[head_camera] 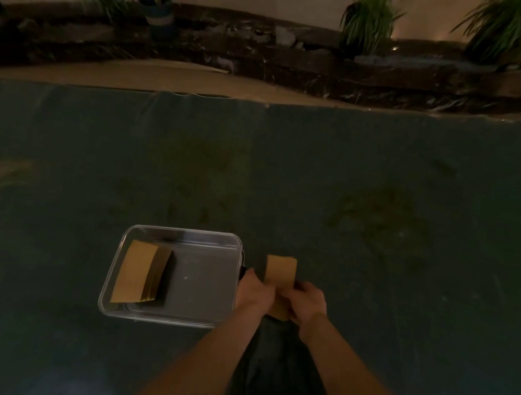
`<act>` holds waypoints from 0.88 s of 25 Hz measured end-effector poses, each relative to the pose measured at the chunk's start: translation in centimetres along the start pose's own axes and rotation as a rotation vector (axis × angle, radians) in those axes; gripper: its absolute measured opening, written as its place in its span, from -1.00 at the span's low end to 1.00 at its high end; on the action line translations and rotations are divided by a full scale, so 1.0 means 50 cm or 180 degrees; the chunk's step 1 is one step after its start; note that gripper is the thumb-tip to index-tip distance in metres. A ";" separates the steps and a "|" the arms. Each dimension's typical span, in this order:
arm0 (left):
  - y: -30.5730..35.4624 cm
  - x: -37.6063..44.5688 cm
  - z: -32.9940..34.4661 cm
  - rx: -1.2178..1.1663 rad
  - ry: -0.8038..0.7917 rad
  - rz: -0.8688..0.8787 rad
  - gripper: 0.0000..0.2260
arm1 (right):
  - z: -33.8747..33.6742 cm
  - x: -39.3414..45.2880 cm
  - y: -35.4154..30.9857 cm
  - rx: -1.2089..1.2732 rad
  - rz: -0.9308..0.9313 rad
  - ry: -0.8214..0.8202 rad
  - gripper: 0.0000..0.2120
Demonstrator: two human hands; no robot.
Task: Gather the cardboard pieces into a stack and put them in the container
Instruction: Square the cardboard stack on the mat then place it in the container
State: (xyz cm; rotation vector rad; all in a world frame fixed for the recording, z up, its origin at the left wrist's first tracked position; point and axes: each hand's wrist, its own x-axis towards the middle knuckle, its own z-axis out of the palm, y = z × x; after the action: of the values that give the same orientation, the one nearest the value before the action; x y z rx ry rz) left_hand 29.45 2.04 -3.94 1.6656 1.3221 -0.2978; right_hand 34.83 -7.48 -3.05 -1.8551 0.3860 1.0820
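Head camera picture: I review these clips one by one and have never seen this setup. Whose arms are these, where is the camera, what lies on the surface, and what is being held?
There is no machine here. The single picture comes from a wide-angle camera worn on a person's head, looking forward and down, so the two bare forearms reaching in from the bottom are the wearer's own. The light is dim.

The left hand and right hand meet around a small stack of brown cardboard pieces, gripping its near end while the far end sticks out beyond the fingers.

Just left of the hands, a clear rectangular plastic container sits on the dark surface. A stack of brown cardboard pieces already lies inside it, on its left side; the rest of the container floor looks bare.

Along the far edge are potted plants on a dark ledge.
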 end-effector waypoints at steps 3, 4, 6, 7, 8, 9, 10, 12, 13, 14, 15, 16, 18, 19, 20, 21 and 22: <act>-0.003 -0.010 -0.002 -0.0206 -0.0151 0.0048 -0.66 | -0.023 0.001 -0.001 0.0495 0.0254 -0.0257 -0.47; -0.001 -0.016 -0.001 -0.0251 -0.0158 0.0050 -0.69 | -0.030 -0.001 0.000 0.0634 0.0317 -0.0343 -0.48; 0.003 -0.030 0.000 -0.0314 -0.0200 0.0048 -0.79 | -0.045 -0.007 0.001 0.0869 0.0401 -0.0511 -0.53; 0.005 -0.040 -0.003 -0.0360 -0.0252 0.0051 -0.83 | -0.054 -0.012 0.003 0.0947 0.0399 -0.0580 -0.56; 0.006 -0.049 -0.008 -0.0445 -0.0327 0.0056 -0.85 | -0.064 -0.018 0.004 0.1000 0.0369 -0.0666 -0.57; 0.006 -0.059 -0.014 -0.0595 -0.0415 0.0071 -0.84 | -0.074 -0.026 0.006 0.1050 0.0321 -0.0775 -0.57; 0.005 -0.072 -0.021 -0.0797 -0.0501 0.0096 -0.83 | -0.082 -0.035 0.007 0.1090 0.0255 -0.0897 -0.57; 0.000 -0.105 -0.039 -0.1200 -0.0606 0.0140 -0.80 | -0.096 -0.060 0.010 0.1105 0.0082 -0.1123 -0.58; -0.002 -0.121 -0.049 -0.1358 -0.0618 0.0178 -0.79 | -0.100 -0.073 0.009 0.1086 -0.0014 -0.1211 -0.56; -0.006 -0.139 -0.062 -0.1496 -0.0614 0.0220 -0.78 | -0.104 -0.089 0.008 0.1052 -0.0125 -0.1285 -0.54; -0.010 -0.156 -0.074 -0.1626 -0.0643 0.0259 -0.76 | -0.105 -0.102 0.007 0.1020 -0.0237 -0.1347 -0.52; -0.018 -0.174 -0.086 -0.1748 -0.0712 0.0298 -0.75 | -0.108 -0.120 0.007 0.0962 -0.0358 -0.1410 -0.52; -0.037 -0.209 -0.111 -0.1935 -0.0832 0.0430 -0.74 | -0.108 -0.162 0.010 0.0766 -0.0624 -0.1494 -0.52; -0.048 -0.227 -0.125 -0.2021 -0.0862 0.0525 -0.75 | -0.104 -0.183 0.013 0.0661 -0.0747 -0.1498 -0.51; -0.058 -0.243 -0.139 -0.2119 -0.0892 0.0613 -0.77 | -0.099 -0.204 0.017 0.0564 -0.0866 -0.1485 -0.49; -0.070 -0.258 -0.151 -0.2216 -0.0924 0.0690 -0.78 | -0.090 -0.227 0.021 0.0467 -0.0991 -0.1473 -0.46; -0.086 -0.272 -0.165 -0.2290 -0.0945 0.0763 -0.77 | -0.076 -0.252 0.027 0.0355 -0.1124 -0.1436 -0.43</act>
State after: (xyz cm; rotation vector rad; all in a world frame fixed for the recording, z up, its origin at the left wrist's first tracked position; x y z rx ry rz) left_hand 17.65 -0.14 7.35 1.0952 0.8491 0.0750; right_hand 28.82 -13.49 7.07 -1.4552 -0.1381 1.1613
